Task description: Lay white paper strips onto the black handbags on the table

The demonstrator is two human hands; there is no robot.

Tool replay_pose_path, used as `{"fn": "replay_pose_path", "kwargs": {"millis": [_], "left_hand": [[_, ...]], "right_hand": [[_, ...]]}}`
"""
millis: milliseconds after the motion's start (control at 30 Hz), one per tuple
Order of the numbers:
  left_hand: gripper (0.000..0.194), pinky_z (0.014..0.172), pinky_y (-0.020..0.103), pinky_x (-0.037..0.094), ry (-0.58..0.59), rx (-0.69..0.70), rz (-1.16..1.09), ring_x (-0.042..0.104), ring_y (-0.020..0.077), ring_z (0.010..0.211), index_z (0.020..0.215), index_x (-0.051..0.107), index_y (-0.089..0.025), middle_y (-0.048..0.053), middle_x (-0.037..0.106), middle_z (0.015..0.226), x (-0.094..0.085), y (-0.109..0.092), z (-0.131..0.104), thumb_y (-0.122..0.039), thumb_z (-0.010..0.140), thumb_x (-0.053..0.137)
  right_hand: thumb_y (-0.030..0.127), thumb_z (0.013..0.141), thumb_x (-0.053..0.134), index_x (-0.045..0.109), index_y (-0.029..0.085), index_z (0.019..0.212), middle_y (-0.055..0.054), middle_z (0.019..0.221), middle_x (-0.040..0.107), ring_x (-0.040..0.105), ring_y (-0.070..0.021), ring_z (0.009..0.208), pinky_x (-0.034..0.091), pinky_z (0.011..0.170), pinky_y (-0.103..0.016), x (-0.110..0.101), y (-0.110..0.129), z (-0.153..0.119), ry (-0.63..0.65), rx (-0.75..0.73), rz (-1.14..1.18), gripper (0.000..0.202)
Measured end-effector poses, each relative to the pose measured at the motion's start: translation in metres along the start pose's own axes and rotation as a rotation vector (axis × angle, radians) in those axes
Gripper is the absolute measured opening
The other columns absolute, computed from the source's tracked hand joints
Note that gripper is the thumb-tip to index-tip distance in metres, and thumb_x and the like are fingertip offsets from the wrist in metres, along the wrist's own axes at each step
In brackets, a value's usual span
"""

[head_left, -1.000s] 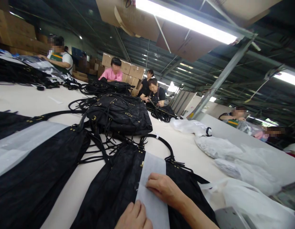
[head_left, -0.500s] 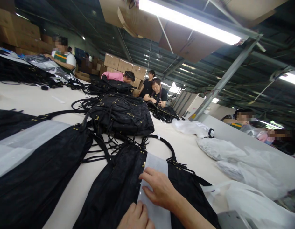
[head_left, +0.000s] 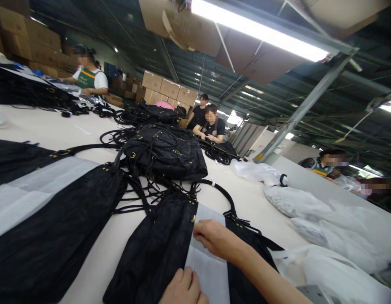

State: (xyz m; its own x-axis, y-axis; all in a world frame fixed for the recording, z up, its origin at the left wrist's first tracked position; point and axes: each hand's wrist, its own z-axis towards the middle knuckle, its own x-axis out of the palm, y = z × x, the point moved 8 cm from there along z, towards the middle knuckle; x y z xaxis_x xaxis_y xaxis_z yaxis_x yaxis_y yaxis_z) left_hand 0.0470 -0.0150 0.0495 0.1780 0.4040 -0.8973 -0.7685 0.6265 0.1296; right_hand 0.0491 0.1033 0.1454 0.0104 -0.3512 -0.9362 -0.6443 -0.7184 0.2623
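Observation:
A black bag (head_left: 151,253) with gold studs and looped handles lies flat in front of me, a whitish translucent sheet (head_left: 209,274) running down its middle. My right hand (head_left: 217,240) is at the sheet's upper left edge, near a gold zipper pull, with fingers curled together; what they pinch, if anything, is too small to tell. Lower down, at the bottom edge of the view, my left hand (head_left: 184,289) rests on the bag and the sheet's left edge, its fingers bent and close together. Its fingertips meet the sheet's edge, but a grip cannot be made out.
Another black bag (head_left: 56,236) with a white sheet lies at left. Stacked black bags (head_left: 166,152) stand beyond on the pale table (head_left: 97,253). White plastic bags (head_left: 334,270) lie at right. Several people work around the table, with cardboard boxes (head_left: 168,88) behind.
My right hand has moved slightly up and right, and its spread fingers have curled in. My left hand stays near the same spot. The view has shifted a little.

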Motion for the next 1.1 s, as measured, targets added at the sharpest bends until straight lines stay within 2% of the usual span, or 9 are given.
{"fn": "replay_pose_path", "kwargs": {"millis": [133,233,400,600,733,800,967,1033,1100], "left_hand": [[0.017,0.079,0.035,0.047,-0.021,-0.009,0.014,0.064,0.0265,0.098,0.091,0.067,-0.018,0.011,0.071,0.107,-0.005,0.001,0.001,-0.030,0.097,0.057],[0.016,0.075,0.034,0.046,-0.086,0.002,0.026,0.064,0.0257,0.095,0.089,0.065,-0.019,0.009,0.072,0.103,-0.011,0.002,0.001,-0.031,0.095,0.059],[0.015,0.074,0.033,0.045,-0.078,-0.007,0.037,0.063,0.0253,0.096,0.089,0.065,-0.019,0.008,0.071,0.104,-0.017,0.005,0.002,-0.031,0.095,0.059],[0.016,0.068,0.032,0.041,-0.141,0.030,0.025,0.061,0.0226,0.086,0.082,0.060,-0.020,0.003,0.070,0.095,-0.026,0.009,0.006,-0.032,0.093,0.063],[0.022,0.093,0.042,0.037,-0.296,0.060,-0.026,0.058,0.0245,0.091,0.074,0.057,-0.022,-0.002,0.064,0.076,-0.032,0.016,0.012,-0.032,0.091,0.065],[0.023,0.099,0.043,0.033,-0.290,0.076,-0.076,0.057,0.0231,0.089,0.072,0.056,-0.022,-0.003,0.061,0.072,-0.030,0.019,0.015,-0.031,0.091,0.066],[0.021,0.087,0.035,0.037,-0.148,0.126,-0.157,0.055,0.0189,0.079,0.074,0.056,-0.021,-0.003,0.062,0.076,-0.026,0.021,0.019,-0.030,0.090,0.067],[0.022,0.080,0.033,0.038,-0.116,0.118,-0.163,0.055,0.0192,0.078,0.073,0.055,-0.021,-0.002,0.061,0.076,-0.027,0.022,0.019,-0.030,0.088,0.069],[0.023,0.077,0.033,0.038,-0.099,0.106,-0.162,0.055,0.0192,0.079,0.073,0.055,-0.021,-0.001,0.061,0.076,-0.028,0.022,0.019,-0.031,0.086,0.071]], "right_hand": [[0.007,0.073,0.056,0.066,0.018,0.078,0.005,0.052,0.052,0.056,-0.0129,0.049,0.043,0.054,-0.023,-0.006,-0.027,-0.002,0.173,0.180,0.247,0.016],[0.008,0.070,0.062,0.065,0.018,0.085,0.006,0.056,0.059,0.055,-0.0116,0.048,0.042,0.049,-0.022,-0.015,-0.039,0.002,0.217,0.206,0.296,0.018],[0.010,0.069,0.066,0.063,0.020,0.071,0.005,0.062,0.064,0.059,-0.0110,0.055,0.043,0.052,-0.021,-0.017,-0.044,0.019,0.272,0.165,0.267,0.011],[0.010,0.062,0.078,0.062,0.021,0.072,-0.001,0.074,0.067,0.066,-0.0220,0.078,0.043,0.068,-0.030,0.002,-0.056,0.037,0.094,0.260,-0.020,0.021],[0.024,0.058,0.088,0.064,0.022,0.080,-0.005,0.086,0.069,0.065,-0.0277,0.092,0.043,0.075,-0.032,0.003,-0.075,0.040,0.002,0.332,-0.112,0.033],[0.030,0.057,0.090,0.062,0.021,0.074,-0.003,0.080,0.068,0.065,-0.0264,0.089,0.043,0.072,-0.030,0.003,-0.087,0.040,0.001,0.351,-0.083,0.034],[0.027,0.070,0.082,0.058,0.020,0.076,0.006,0.059,0.060,0.062,-0.0139,0.058,0.042,0.054,-0.021,0.017,-0.107,0.039,0.040,0.371,0.110,0.026],[0.025,0.085,0.066,0.057,0.020,0.082,0.005,0.062,0.059,0.060,-0.0118,0.054,0.042,0.051,-0.020,0.020,-0.109,0.038,0.017,0.384,0.164,0.011],[0.024,0.095,0.044,0.056,0.018,0.089,0.002,0.067,0.060,0.060,-0.0115,0.054,0.044,0.051,-0.021,0.019,-0.108,0.036,-0.001,0.395,0.201,0.015]]}}
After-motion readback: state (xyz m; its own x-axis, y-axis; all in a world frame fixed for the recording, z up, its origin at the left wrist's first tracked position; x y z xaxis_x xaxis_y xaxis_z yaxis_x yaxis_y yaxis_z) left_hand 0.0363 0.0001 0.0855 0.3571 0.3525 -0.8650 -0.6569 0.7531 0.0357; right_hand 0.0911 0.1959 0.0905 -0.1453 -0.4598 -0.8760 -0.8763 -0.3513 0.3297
